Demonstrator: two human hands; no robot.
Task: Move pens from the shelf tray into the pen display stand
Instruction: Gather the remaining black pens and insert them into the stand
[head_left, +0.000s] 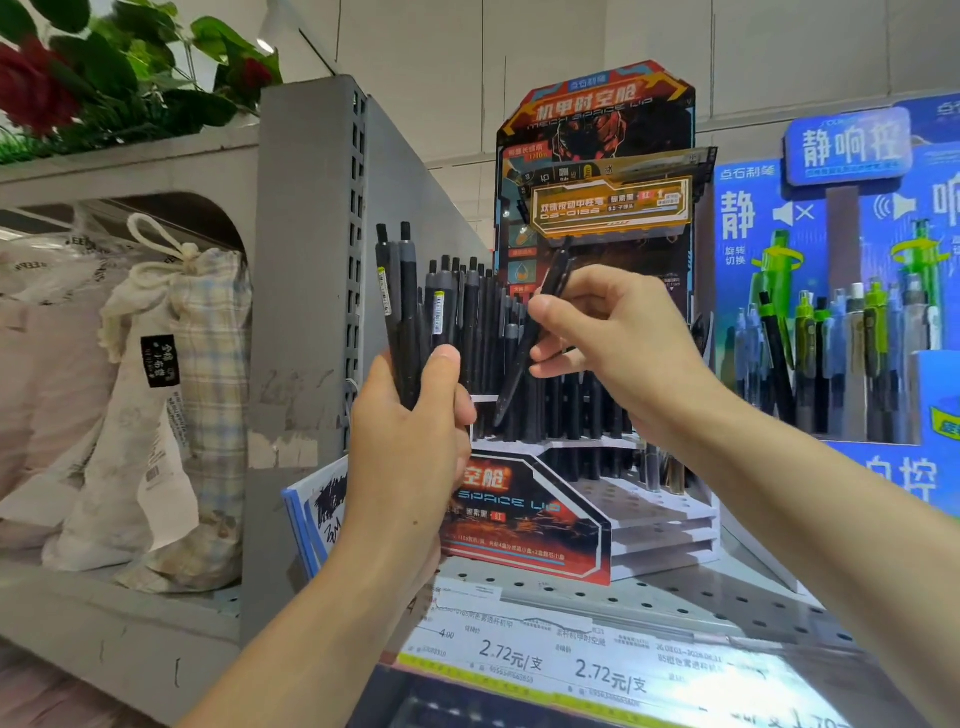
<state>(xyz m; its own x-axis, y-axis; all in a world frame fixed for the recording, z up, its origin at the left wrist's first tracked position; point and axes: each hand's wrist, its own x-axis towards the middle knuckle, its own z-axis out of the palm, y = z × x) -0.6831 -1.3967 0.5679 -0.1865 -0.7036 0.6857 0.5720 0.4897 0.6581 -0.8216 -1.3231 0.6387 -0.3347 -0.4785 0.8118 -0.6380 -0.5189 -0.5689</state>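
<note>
My left hand (410, 441) grips a bundle of black pens (402, 312) upright, just left of the pen display stand (530, 525). My right hand (608, 338) pinches a single black pen (524, 358), tilted with its tip down over the stand's upper tier. Many black pens (483, 322) stand upright in the stand's back rows. The lower tiers at the front right show bare holes (639, 501). The stand has a red, black and orange header card (597, 130) behind it. The shelf tray is not in view.
A blue display (852, 291) with green and grey pens stands to the right. A grey shelf upright (311, 270) is at the left, with cloth bags (171, 405) beyond it. The perforated shelf (675, 597) carries price labels (561, 665) along its front edge.
</note>
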